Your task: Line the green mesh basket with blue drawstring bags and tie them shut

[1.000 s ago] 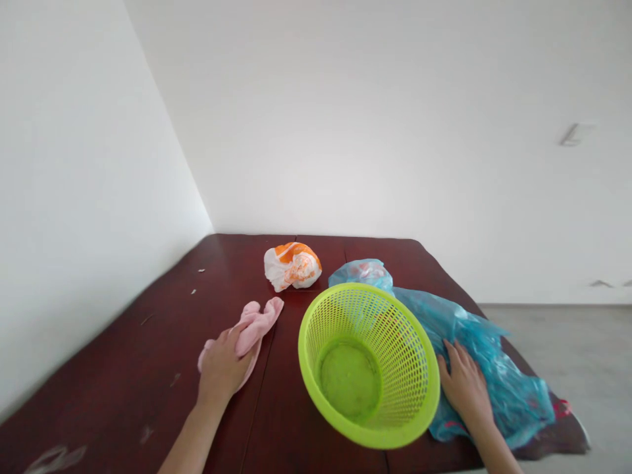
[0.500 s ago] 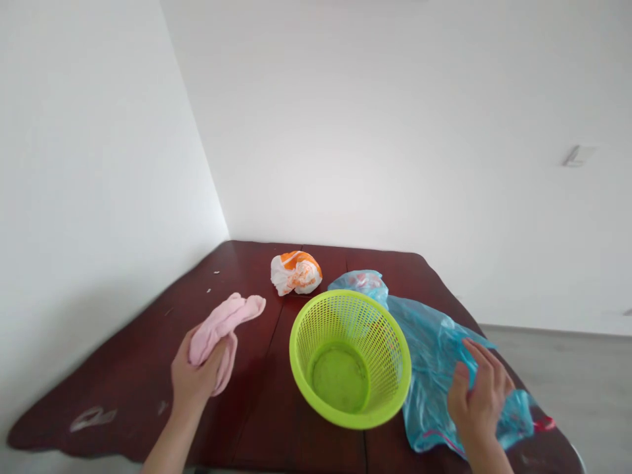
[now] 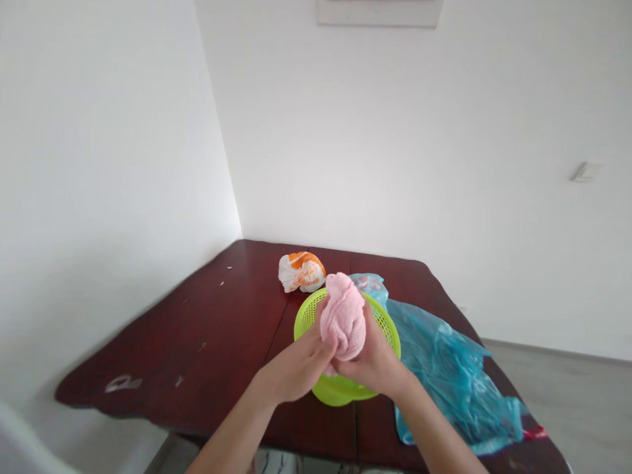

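Note:
A bunched pink cloth [image 3: 344,316] is gripped between both my hands, in front of and above the lime-green plastic basket [image 3: 337,393]. My left hand [image 3: 306,359] closes around its left side, the thumb pressed on the front. On the other side my right hand [image 3: 375,355] wraps the cloth, with most of its fingers hidden behind it. The basket's perforated wall shows around the hands, but its inside is mostly covered. To the right of the basket lies a crumpled blue plastic bag [image 3: 444,368], under my right forearm in this view.
The dark red-brown table [image 3: 197,342] has a wavy edge and stands against white walls. A white and orange plastic bag [image 3: 302,271] sits crumpled behind the basket. Small pale scraps and a whitish mark [image 3: 123,384] are on the table's left part.
The pink cloth has moved right, from beside the basket to over it. My right hand has left the blue bag's area and now grips the cloth together with my left.

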